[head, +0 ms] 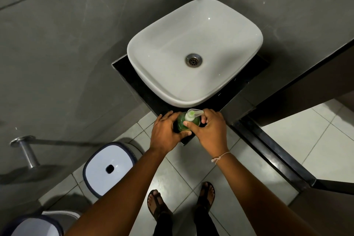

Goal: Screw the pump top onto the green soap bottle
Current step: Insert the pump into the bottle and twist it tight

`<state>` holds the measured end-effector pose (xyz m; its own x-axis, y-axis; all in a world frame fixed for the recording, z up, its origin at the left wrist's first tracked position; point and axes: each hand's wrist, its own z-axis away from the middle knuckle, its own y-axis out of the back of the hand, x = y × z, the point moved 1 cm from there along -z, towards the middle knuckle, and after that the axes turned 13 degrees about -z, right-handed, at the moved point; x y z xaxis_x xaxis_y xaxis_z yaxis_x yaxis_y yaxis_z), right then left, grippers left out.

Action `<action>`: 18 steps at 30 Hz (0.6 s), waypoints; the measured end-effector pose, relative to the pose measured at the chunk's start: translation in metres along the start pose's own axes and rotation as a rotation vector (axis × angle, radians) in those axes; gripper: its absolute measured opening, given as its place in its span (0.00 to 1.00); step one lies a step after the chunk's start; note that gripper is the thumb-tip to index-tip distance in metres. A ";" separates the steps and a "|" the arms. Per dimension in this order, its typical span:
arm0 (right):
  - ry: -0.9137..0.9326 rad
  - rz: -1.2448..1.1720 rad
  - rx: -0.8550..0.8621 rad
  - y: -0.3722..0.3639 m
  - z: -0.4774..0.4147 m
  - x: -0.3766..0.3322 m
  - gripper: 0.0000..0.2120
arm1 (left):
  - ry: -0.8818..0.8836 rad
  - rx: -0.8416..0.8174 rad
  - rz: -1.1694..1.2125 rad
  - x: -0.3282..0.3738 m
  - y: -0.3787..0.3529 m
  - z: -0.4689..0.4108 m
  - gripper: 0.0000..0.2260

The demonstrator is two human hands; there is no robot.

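Note:
The green soap bottle (pixel 182 123) stands upright on the near corner of the black counter (pixel 122 64), just in front of the white basin. My left hand (pixel 165 132) wraps around the bottle's left side. The clear pump top (pixel 192 114) sits on the bottle's neck, nozzle pointing right. My right hand (pixel 209 130) holds the pump's collar between thumb and fingers. Both hands hide the bottle's lower half.
A white square basin (pixel 162 74) with a metal drain (pixel 193 60) fills the counter behind the bottle. Below left stand a white-lidded bin (pixel 107 168) and a second one (pixel 34 226). A metal bar (pixel 26 149) juts from the grey wall. My sandalled feet rest on the pale tiled floor.

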<state>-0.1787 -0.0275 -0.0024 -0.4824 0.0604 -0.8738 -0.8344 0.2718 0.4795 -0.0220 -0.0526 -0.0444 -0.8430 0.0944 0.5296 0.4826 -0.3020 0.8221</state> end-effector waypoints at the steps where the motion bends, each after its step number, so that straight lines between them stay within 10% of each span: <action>1: 0.000 -0.024 -0.017 0.001 0.001 0.000 0.20 | -0.005 0.003 -0.003 0.000 0.000 0.000 0.35; 18: -0.049 -0.181 0.091 -0.012 0.009 -0.001 0.16 | 0.009 0.001 -0.029 0.001 0.000 0.000 0.35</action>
<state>-0.1661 -0.0218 -0.0081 -0.3112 0.0490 -0.9491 -0.8777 0.3681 0.3068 -0.0227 -0.0521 -0.0435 -0.8586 0.0943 0.5040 0.4586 -0.2983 0.8371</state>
